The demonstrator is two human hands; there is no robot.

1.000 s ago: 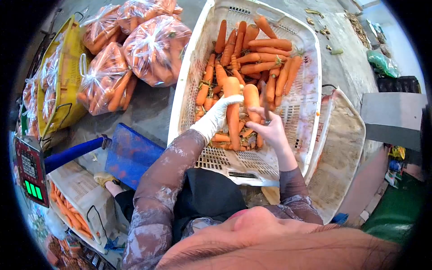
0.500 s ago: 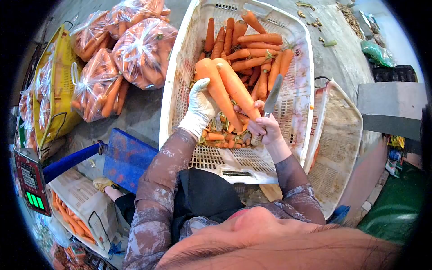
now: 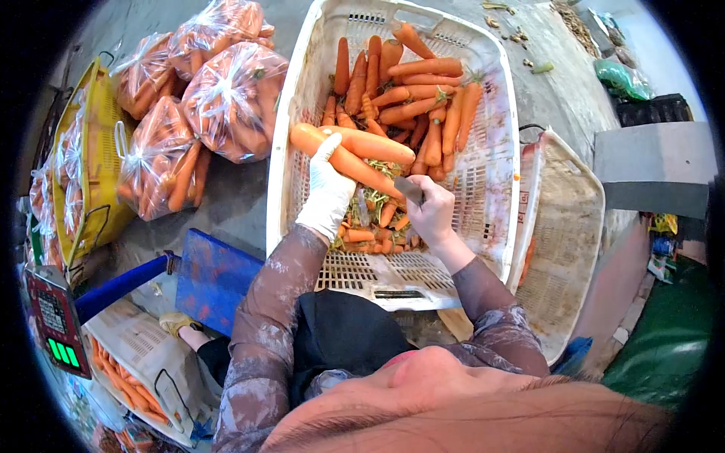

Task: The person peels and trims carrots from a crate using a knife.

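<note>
My left hand (image 3: 330, 190), in a white glove, is wrapped round a large carrot (image 3: 347, 163) that slants down to the right. A second carrot (image 3: 371, 145) lies against it, just above, its left end by my thumb. My bare right hand (image 3: 431, 211) grips a knife (image 3: 408, 190), whose blade is at the right tip of the large carrot. Both hands are over a white crate (image 3: 507, 198). Whole carrots (image 3: 424, 83) lie in its far part, with cut pieces (image 3: 360, 235) and green trimmings near my hands. The knife's handle is hidden in my fingers.
Tied clear bags of carrots (image 3: 236, 102) stand at the left beside a yellow crate (image 3: 98, 155). A blue scale platform (image 3: 215, 281) and a crate of carrots (image 3: 143, 341) are at the lower left. Another white crate (image 3: 568, 234) stands at the right.
The two carrots have tilted and shifted left and down. My right hand has turned the knife from pointing up to the carrot's tip, and its fingers have come off the second carrot.
</note>
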